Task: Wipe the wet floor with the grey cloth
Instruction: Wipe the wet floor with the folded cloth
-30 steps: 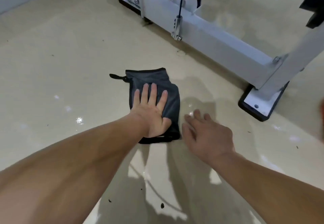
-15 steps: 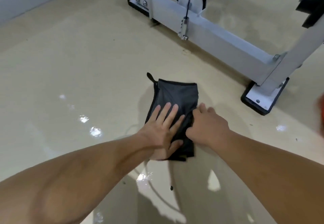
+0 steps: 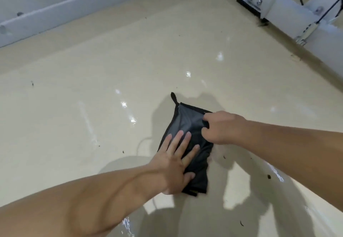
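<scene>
with the left hand [image 3: 174,164] pressing flat, fingers straight, and the grip of the right hand [image 3: 222,127] pinching the grey cloth [image 3: 187,121] at its far edge, the cloth may bunch and only smear the wet floor [image 3: 111,73].

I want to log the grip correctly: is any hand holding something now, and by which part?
The right hand pinches the grey cloth at its right edge, near the far corner. The left hand only presses flat on it.

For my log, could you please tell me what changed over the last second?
The right hand moved left from beside the cloth and now pinches its right edge. The cloth turned clockwise. The left hand stays pressed flat on it.
</scene>
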The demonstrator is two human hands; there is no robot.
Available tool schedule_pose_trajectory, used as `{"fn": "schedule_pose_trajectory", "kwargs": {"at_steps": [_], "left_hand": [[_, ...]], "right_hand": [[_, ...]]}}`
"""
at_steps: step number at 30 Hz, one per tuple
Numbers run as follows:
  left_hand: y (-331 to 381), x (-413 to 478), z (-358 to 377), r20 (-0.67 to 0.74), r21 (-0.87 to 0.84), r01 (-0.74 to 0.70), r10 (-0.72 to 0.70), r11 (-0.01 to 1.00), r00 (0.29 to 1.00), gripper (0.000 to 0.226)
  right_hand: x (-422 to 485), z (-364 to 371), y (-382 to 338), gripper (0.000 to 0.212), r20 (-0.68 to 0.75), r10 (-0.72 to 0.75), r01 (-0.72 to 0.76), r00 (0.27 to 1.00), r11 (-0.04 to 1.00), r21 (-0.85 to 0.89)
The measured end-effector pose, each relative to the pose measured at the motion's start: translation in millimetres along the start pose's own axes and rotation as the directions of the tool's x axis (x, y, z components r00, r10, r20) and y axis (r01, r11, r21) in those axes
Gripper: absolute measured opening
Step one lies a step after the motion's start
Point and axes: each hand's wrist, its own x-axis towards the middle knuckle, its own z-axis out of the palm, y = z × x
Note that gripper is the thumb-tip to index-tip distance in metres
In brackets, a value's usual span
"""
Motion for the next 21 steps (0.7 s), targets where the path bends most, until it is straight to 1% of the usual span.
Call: {"fn": "schedule_pose_trajectory", "kwargs": {"at_steps": [2,3,5,6,7,8,9,10,11,12,13,15,16,19,21], "left_hand": [[-16,-17,19,-0.08,-0.071,0.013,-0.019,0.997,0.997,0.074],[-26,-24,27,-0.116,-0.113,0.018,-0.031,0.993,0.993,0.074],[-38,-29,35,-0.157,-0.182,0.04,-0.07,0.982,0.985,0.075],[-44,-32,38,-0.156,-0.213,0.061,-0.095,0.975,0.983,0.075],[-51,-37,42,-0.147,-0.244,0.088,-0.127,0.966,0.981,0.075],[-55,-40,45,-0.146,-0.274,0.107,-0.152,0.956,0.978,0.074],[-59,-42,50,-0.149,-0.305,0.121,-0.173,0.945,0.974,0.074],[-62,-45,55,-0.154,-0.336,0.138,-0.199,0.932,0.968,0.074],[-66,-49,60,-0.156,-0.36,0.156,-0.224,0.92,0.962,0.073],[-70,-53,65,-0.157,-0.376,0.17,-0.244,0.911,0.957,0.072],[-73,-58,70,-0.156,-0.393,0.182,-0.26,0.901,0.953,0.072],[-83,-71,81,-0.154,-0.423,0.218,-0.307,0.879,0.939,0.072],[-89,-79,88,-0.157,-0.434,0.248,-0.344,0.866,0.926,0.073],[-111,-107,111,-0.145,-0.445,0.379,-0.482,0.812,0.864,0.074],[-130,-129,127,-0.073,-0.486,0.482,-0.584,0.729,0.809,0.075]], "right_hand": [[4,-6,-46,0.026,0.035,-0.09,0.094,0.995,0.987,-0.134],[6,-9,-65,0.026,0.067,-0.116,0.126,0.991,0.977,-0.171],[14,-14,-88,0.029,0.124,-0.125,0.148,0.984,0.969,-0.199],[21,-14,-98,0.032,0.12,-0.115,0.136,0.986,0.973,-0.184],[27,-10,-111,0.034,0.074,-0.101,0.11,0.992,0.984,-0.142],[32,-4,-120,0.036,-0.013,-0.076,0.075,0.997,0.996,-0.052],[34,5,-128,0.039,-0.11,-0.037,0.047,0.993,0.995,0.089],[34,16,-136,0.043,-0.205,0.01,0.038,0.979,0.972,0.234],[32,27,-143,0.046,-0.28,0.052,0.045,0.959,0.942,0.331],[30,37,-150,0.048,-0.332,0.059,0.067,0.941,0.932,0.357],[28,45,-154,0.048,-0.365,0.021,0.105,0.931,0.941,0.322],[29,52,-165,0.048,-0.388,-0.132,0.216,0.912,0.959,0.183],[33,52,-175,0.048,-0.392,-0.198,0.275,0.899,0.949,0.152],[41,50,-215,0.047,-0.373,-0.347,0.445,0.861,0.868,0.219],[43,54,-243,0.045,-0.323,-0.477,0.548,0.817,0.817,0.179]]}}
